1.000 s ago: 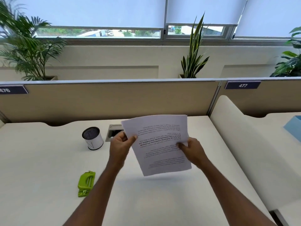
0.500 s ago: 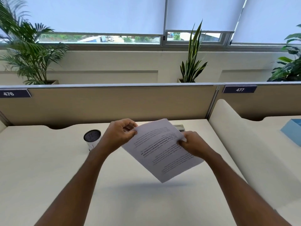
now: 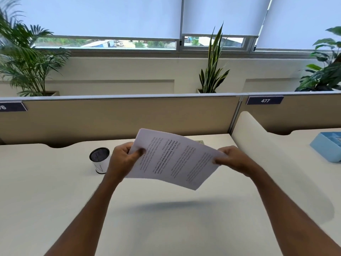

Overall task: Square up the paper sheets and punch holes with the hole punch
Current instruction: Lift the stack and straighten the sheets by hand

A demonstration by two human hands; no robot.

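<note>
A thin stack of printed paper sheets [image 3: 173, 159] hangs in the air above the white desk [image 3: 55, 191], turned sideways with its long side running left to right and tilted. My left hand [image 3: 123, 159] pinches the stack's left edge, thumb on top. My right hand [image 3: 234, 159] grips its right edge. The sheets cast a shadow on the desk below. The hole punch is out of view.
A white cylindrical pen cup with a dark mesh top [image 3: 99, 162] stands left of my left hand. A beige partition [image 3: 120, 117] closes the desk's far side. A white curved divider [image 3: 262, 145] bounds the right, with a light blue tray [image 3: 326, 146] beyond it.
The stack has been rotated from upright to lying sideways, and my hands have moved apart to its two ends. The camera tilted up, so the green hole punch left the view.
</note>
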